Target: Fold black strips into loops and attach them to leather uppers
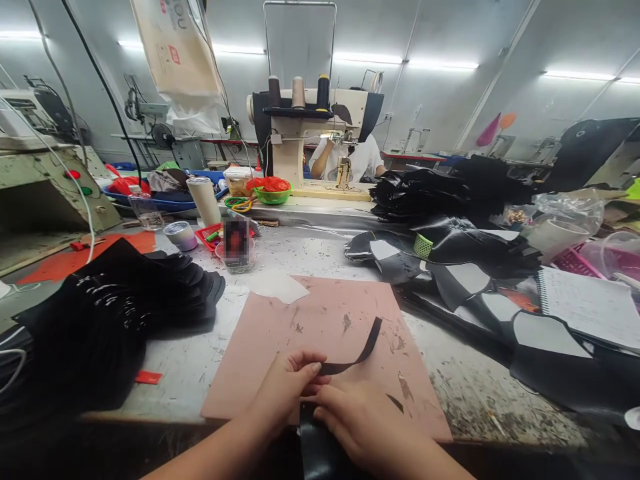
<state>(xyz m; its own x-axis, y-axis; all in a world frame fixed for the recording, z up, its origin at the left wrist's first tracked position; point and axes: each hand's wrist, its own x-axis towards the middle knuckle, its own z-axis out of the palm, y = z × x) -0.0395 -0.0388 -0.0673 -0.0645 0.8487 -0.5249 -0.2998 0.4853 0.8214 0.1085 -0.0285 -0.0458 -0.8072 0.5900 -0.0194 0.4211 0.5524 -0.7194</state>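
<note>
A narrow black strip (pixel 369 343) curves over the pink mat (pixel 320 313). Its near end is pinched between the thumb and fingers of my left hand (pixel 293 380). Close against it, my right hand (pixel 353 413) has its fingers closed at the top of a black glossy piece (pixel 317 443), which hangs over the table's front edge. The fingertips of both hands nearly meet, and what lies between them is partly hidden. A short dark strip end (pixel 395 402) shows beyond my right hand. At the mat's back left corner rests a white cut piece (pixel 280 287).
Stacked black pieces (pixel 115 307) lie at left, more black pieces (pixel 445 193) at right beside a notebook (pixel 590 307). A cup (pixel 204 200), jar (pixel 180 235) and green bowl (pixel 273 193) stand behind. A person (pixel 367 160) sits behind the sewing machine (pixel 287 147).
</note>
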